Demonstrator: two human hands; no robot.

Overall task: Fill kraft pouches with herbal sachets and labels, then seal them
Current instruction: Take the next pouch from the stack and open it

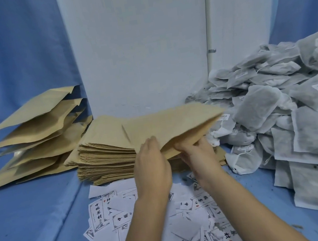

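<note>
At nine o'clock I count about six puffed pouches (37,135) leaning together. Dead centre, one stack of flat pouches (105,156). Above it, one lifted pouch (175,124), long axis nine-to-three: the left hand (151,163) lays straight fingers against it, the right hand (197,151) pinches its near edge. Uncountable labels (106,214) at six, sachets (296,98) at three.
</note>
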